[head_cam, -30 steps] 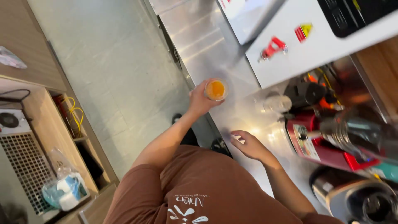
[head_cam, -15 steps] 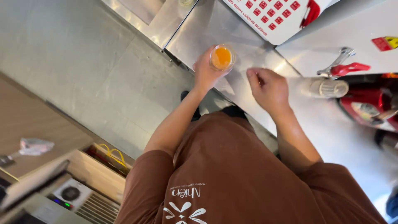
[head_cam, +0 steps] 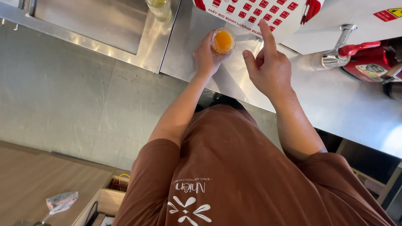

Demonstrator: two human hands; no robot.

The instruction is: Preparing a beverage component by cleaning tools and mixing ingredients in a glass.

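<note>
My left hand (head_cam: 206,56) grips a clear cup of orange liquid (head_cam: 222,41), held upright over the steel counter (head_cam: 335,104). My right hand (head_cam: 269,69) is beside it, index finger stretched out and touching the lower edge of a white machine panel with rows of red buttons (head_cam: 268,12); the other fingers are curled and hold nothing. The cup sits just left of that panel.
A steel sink (head_cam: 92,21) is at the upper left, with a clear glass (head_cam: 160,8) on its rim. A chrome tap with a red lever (head_cam: 343,46) and a red appliance (head_cam: 374,65) stand at the right. Grey floor lies below the counter.
The view has swung left along the counter. My right hand has gone from a closed fist to a pointing finger raised onto the button panel. The cup stays in my left hand.
</note>
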